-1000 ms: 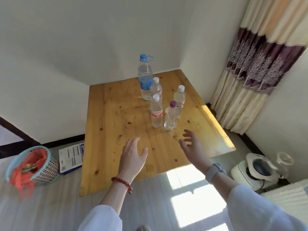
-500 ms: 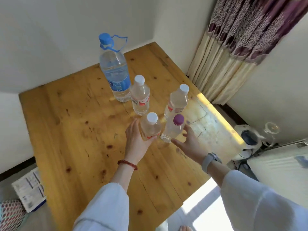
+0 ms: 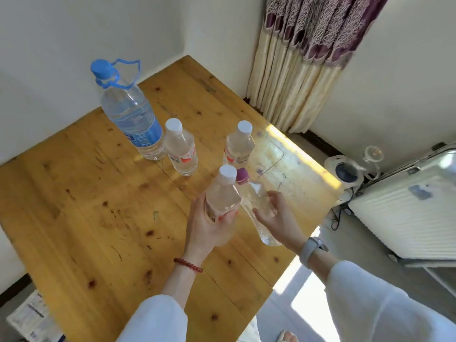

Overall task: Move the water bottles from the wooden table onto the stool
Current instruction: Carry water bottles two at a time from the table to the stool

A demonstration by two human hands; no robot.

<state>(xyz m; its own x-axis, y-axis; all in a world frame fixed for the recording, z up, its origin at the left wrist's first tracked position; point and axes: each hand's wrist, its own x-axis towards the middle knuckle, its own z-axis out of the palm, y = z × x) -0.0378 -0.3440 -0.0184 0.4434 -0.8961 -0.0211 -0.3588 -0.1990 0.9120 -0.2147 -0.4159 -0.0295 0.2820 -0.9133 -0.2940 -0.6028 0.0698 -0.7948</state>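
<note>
Plainly, each hand has one small bottle: the left hand (image 3: 209,228) is wrapped around the lower body of a white-capped bottle (image 3: 222,196), fingers curled round its labelled part, and the right hand (image 3: 278,218) cradles a purple-capped bottle (image 3: 256,203) that tilts, cap toward the other bottle and base toward the table's near edge. Both look lifted clear of the table (image 3: 86,193), though the white-capped one's base is hidden behind the palm. Three bottles stand on the wood: a large blue-capped bottle (image 3: 130,112) with a loop carry handle, a white-capped one (image 3: 181,149) just beside it, and another white-capped one (image 3: 239,144) nearer the curtain (image 3: 308,58). The small ones appear full of clear water, so they should feel moderately weighty for their size; their thin plastic walls will likely dent under a hard squeeze and may be slick, so a full-hand wrap around the middle, over the label, seems safest. The big bottle is probably much heavier and top-tall; taking it by the loop at the neck or with a hand under the shoulder looks wiser than a one-handed grip on its wide body. The stool is not in view.
</note>
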